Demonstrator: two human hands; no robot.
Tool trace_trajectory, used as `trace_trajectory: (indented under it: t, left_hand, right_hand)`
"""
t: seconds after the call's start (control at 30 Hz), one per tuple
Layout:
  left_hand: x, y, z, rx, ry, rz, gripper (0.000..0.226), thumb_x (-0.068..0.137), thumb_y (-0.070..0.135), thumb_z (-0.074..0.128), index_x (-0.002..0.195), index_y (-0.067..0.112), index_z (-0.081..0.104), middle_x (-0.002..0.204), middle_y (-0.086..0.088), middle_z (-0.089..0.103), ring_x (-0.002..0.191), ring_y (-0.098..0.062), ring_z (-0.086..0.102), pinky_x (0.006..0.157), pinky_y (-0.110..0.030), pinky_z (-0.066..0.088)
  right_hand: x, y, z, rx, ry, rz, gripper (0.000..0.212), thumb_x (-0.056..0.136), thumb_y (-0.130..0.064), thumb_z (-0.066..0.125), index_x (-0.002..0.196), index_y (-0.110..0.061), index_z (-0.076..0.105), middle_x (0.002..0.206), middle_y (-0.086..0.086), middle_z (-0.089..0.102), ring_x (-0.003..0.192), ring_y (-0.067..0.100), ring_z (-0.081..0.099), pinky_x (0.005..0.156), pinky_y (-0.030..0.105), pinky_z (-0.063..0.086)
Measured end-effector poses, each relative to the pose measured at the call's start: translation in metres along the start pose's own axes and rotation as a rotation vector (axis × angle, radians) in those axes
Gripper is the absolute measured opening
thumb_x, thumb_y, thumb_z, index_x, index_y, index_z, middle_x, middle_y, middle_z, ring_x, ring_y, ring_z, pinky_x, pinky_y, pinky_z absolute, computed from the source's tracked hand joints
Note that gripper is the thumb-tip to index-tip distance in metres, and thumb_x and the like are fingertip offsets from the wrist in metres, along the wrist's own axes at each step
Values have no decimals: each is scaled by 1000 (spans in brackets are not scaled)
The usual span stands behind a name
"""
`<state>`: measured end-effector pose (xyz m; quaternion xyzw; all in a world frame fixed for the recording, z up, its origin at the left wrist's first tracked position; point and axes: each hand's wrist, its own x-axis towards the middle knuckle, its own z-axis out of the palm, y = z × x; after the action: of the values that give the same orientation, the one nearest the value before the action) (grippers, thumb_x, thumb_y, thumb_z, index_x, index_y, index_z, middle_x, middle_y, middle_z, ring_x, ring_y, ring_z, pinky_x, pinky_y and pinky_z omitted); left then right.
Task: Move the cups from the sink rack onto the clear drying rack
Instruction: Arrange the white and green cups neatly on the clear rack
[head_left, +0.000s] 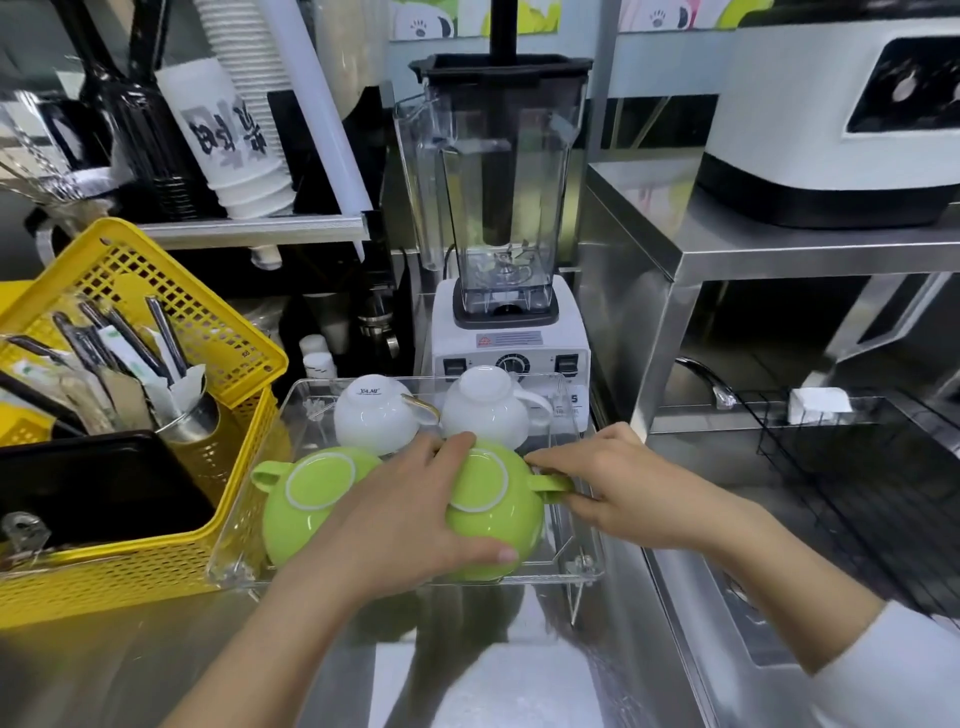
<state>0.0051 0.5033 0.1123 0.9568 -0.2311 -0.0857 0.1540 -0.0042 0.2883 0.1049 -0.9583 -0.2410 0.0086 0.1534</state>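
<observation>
Shiny green cup upside down on the clear drying rack beside another green cup, two white cups behind, left hand wrapped around it, right hand grip pinching its handle

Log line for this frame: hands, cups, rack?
left hand: on right green cup | right hand: at its handle | clear rack: two green, two white cups, inverted

Your left hand wraps a green cup, upside down in the clear rack. Your right hand pinches its handle. Another green cup and two white cups sit beside it.
</observation>
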Motion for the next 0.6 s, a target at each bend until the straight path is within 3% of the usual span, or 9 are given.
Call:
trace_trajectory:
  t: [0.1,0.17,0.23,0.33,0.4,0.5,0.6]
  left_hand:
    - [-4,-7,0,12,48,33,101,57,82,47,141,37,13,149,11,22,136,-13,22,110,-31,21]
    - [-9,-15,-5,9,137,56,98,54,84,35,140,38,17,148,11,25,136,-11,19,110,-29,15]
    - [-16,-27,-14,11,197,24,102,50,85,32,139,38,19,148,10,25,136,-11,17,110,-29,13]
    - [-31,-48,-29,17,210,-81,123,32,94,29,140,38,16,151,7,17,137,-11,10,111,-32,9]
    - [-40,-61,-35,-12,191,-166,123,31,91,39,141,40,13,153,7,10,139,-11,5,112,-36,7]
    - [-49,-73,-36,-33,136,-255,119,40,82,55,141,42,9,156,4,3,141,-15,3,113,-39,7]
    - [-51,-80,-29,-22,86,-262,123,32,82,48,141,42,5,156,4,2,142,-16,2,114,-38,7]
  right_hand:
    - [-4,-4,-7,30,43,10,25,91,-30,51,116,-30,54,113,-12,64,103,8,54,101,32,26]
    - [-5,-6,-13,65,110,4,34,88,-37,55,122,-31,53,118,-15,62,111,4,51,100,29,25]
    - [-3,-12,-17,103,166,-13,42,82,-44,54,121,-28,55,115,-13,64,109,2,52,99,25,26]
    - [6,-23,-19,153,238,-54,37,82,-37,58,116,-21,61,107,-7,67,100,0,49,91,13,26]
    - [14,-34,-23,180,242,-79,31,86,-28,61,115,-20,61,105,-12,63,96,-3,44,88,12,25]
    - [28,-49,-25,172,191,-121,31,87,-27,59,117,-20,60,106,-15,58,97,-5,44,88,22,31]
    - [43,-63,-21,149,127,-153,34,88,-30,57,121,-22,56,119,-8,60,108,4,47,86,21,31]
